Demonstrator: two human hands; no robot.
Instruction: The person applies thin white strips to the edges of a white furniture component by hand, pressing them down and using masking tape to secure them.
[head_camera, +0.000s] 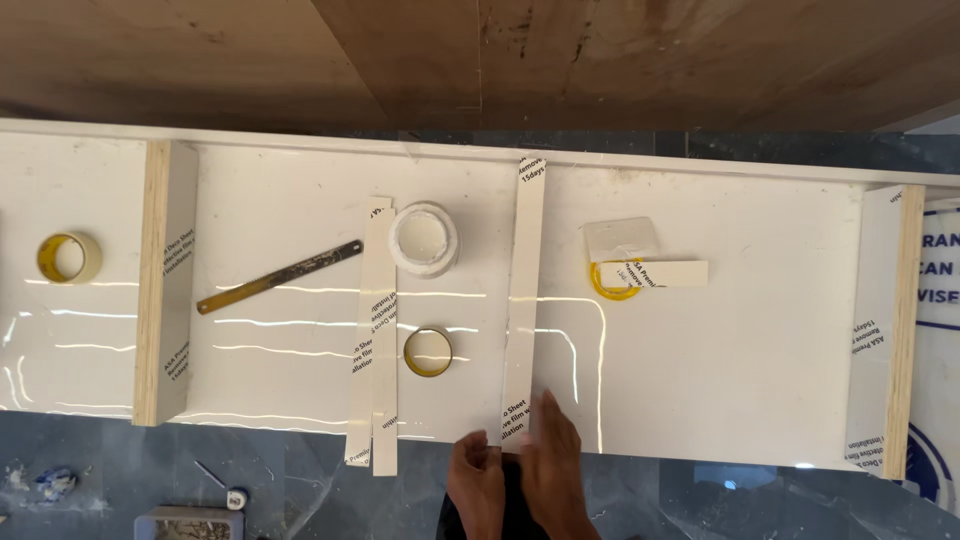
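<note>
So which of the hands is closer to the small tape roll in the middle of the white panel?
Left. The left hand lies just below and right of the small tape roll; the right hand is further right, on the long white strip.
</note>
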